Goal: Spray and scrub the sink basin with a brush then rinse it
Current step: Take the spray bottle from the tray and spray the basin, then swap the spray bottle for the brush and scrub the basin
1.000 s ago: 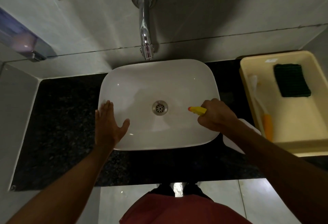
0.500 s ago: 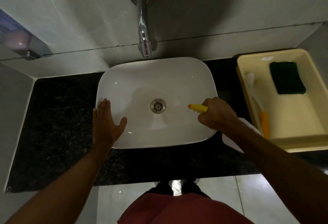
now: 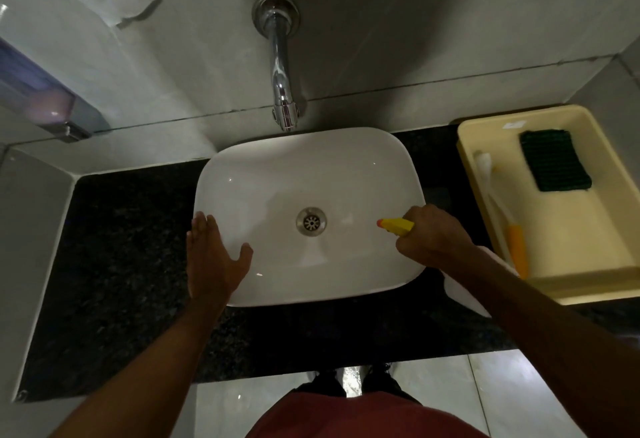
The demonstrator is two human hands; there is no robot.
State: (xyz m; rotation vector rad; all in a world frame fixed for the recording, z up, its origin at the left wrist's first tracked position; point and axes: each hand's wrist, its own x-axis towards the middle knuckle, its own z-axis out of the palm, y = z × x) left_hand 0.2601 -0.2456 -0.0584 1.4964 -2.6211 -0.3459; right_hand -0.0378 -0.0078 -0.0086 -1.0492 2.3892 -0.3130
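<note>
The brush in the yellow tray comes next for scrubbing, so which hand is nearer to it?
Right. The right hand, gripping the spray bottle over the sink's right rim, sits just beside the brush; the left hand rests open on the far left rim.

The sink basin (image 3: 270, 174) looks like glossy white ceramic, smooth with small highlights. Its drain (image 3: 311, 222) and the faucet (image 3: 281, 66) are polished metal — mirror-bright. The desk (image 3: 131, 250) is dark speckled stone. The tray (image 3: 568, 264) looks like smooth cream plastic; the scrub pad (image 3: 554, 164) — coarse, matt green.
</note>
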